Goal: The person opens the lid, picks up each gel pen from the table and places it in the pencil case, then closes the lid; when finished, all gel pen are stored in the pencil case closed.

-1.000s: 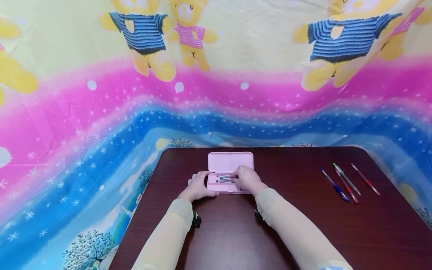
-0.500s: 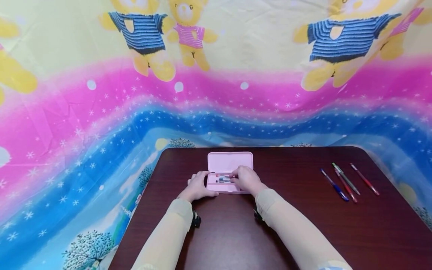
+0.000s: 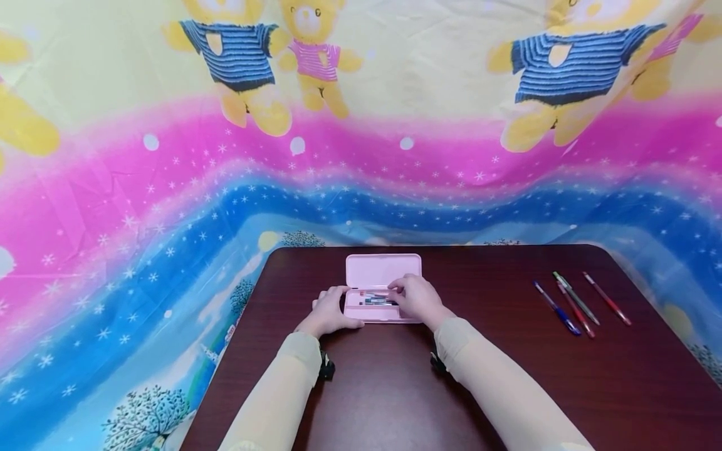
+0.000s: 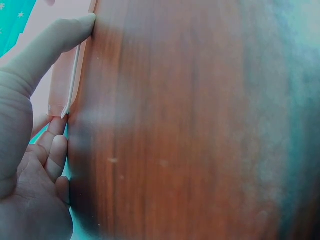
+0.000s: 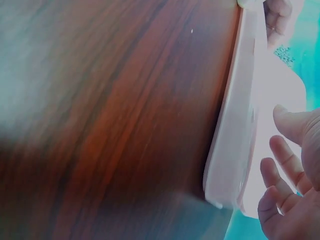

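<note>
A pink pencil case [image 3: 372,316] lies on the table with its lid [image 3: 383,270] raised at the back. Several pens [image 3: 376,300] lie side by side in its inner compartment. My left hand [image 3: 329,313] holds the case at its left end, thumb along the front edge and fingers round the side, as the left wrist view also shows. Over the right part of the case is my right hand [image 3: 420,299], hiding that end. In the right wrist view its thumb and loosely bent fingers [image 5: 282,150] stand apart with nothing between them.
On the right of the dark wooden table [image 3: 496,376] lie a blue pen [image 3: 557,309], a green-tipped pen [image 3: 576,298], a red pen [image 3: 575,310] beside it and another red pen [image 3: 606,299]. A patterned curtain [image 3: 395,163] hangs behind the table.
My right hand has shifted slightly right, off the pens in the case, its fingers loosening; more of those pens show. The left hand keeps its hold on the case.
</note>
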### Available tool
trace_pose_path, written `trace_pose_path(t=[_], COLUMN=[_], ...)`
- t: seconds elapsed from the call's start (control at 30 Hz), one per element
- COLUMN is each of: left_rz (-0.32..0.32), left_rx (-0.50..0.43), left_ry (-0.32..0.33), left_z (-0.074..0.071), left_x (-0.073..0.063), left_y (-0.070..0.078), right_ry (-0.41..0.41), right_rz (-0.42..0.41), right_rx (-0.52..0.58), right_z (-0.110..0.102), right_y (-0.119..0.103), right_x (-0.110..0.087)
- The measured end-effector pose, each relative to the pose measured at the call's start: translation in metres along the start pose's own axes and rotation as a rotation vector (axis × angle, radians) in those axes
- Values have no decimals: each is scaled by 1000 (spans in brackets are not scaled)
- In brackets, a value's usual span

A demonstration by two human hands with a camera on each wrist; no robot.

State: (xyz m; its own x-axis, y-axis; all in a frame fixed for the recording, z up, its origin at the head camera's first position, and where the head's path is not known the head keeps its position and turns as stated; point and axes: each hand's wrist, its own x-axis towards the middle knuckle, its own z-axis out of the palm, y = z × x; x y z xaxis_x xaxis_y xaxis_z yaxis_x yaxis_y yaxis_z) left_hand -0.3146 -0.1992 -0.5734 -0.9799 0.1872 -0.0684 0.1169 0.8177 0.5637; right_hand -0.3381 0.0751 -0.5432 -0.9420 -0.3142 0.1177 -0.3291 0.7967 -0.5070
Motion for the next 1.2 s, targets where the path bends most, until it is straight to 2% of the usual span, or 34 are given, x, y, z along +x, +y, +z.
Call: trace_pose_path(t=[0.2,0.33,0.47,0.63,0.8,0.93,1.2], left_rz=[-9,-18,-24,-30,-31,-18,-17], left_rx=[-6,4,-1,-4,-1,-2,4], left_ry=[-4,-2,-1,1,10,4,5], left_z=[0,0,1,2,2,3,2], left_x=[-1,-2,-2,-4,-3,-2,0], left_y=[1,1,-1,-2,-2,0,3], right_ry=[86,176,277,359,410,442,411], right_rz=[7,8,15,60,127,212,381], right_rx=[44,84,80,77,43,-15,-118], right_z=[-13,-26,-38,-57,-80,-98,-129], right_y=[21,40,65,98,133,162,212], right_x=[-14,-27,-38,-56,-81,-106,-148])
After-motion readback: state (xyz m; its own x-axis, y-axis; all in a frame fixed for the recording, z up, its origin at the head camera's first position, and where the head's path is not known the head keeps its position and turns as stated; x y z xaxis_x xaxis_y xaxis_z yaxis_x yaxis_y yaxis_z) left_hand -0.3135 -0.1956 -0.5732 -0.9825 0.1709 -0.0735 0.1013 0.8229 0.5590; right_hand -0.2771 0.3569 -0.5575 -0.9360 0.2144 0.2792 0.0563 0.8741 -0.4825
